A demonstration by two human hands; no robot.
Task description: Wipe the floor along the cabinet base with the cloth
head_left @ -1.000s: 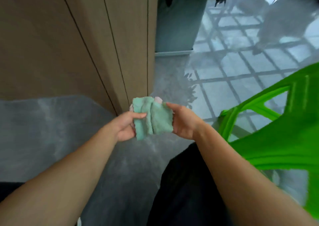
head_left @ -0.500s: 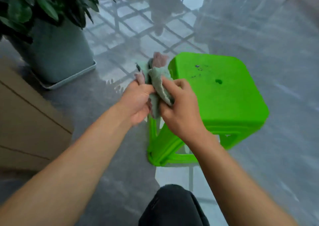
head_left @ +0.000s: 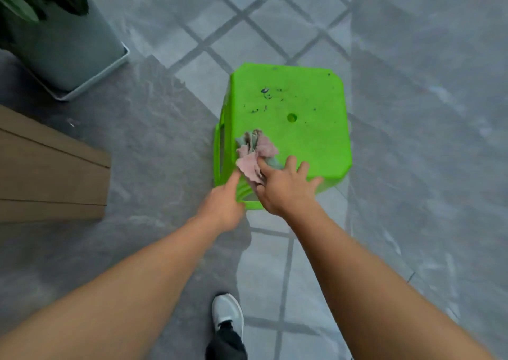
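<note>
The crumpled pink and pale green cloth (head_left: 254, 150) lies on the near left corner of a bright green plastic stool (head_left: 297, 128). My right hand (head_left: 287, 187) rests flat over the stool's near edge with its fingers spread, the thumb lying on the cloth and part of the cloth under the palm. My left hand (head_left: 224, 205) is just left of it, index finger stretched out to the cloth's lower edge, the other fingers curled. The wooden cabinet (head_left: 49, 172) stands at the left, its base meeting the grey floor (head_left: 154, 145).
A grey planter (head_left: 66, 49) with dark leaves sits on a tray at the top left, beyond the cabinet corner. My grey shoe (head_left: 228, 313) is on the tiled floor below the hands. Dark specks dot the stool's top.
The view swung from the cabinet to the stool and now looks down on it. The cloth, held up between both hands before, now lies on the stool, and my right hand's fingers have spread.
</note>
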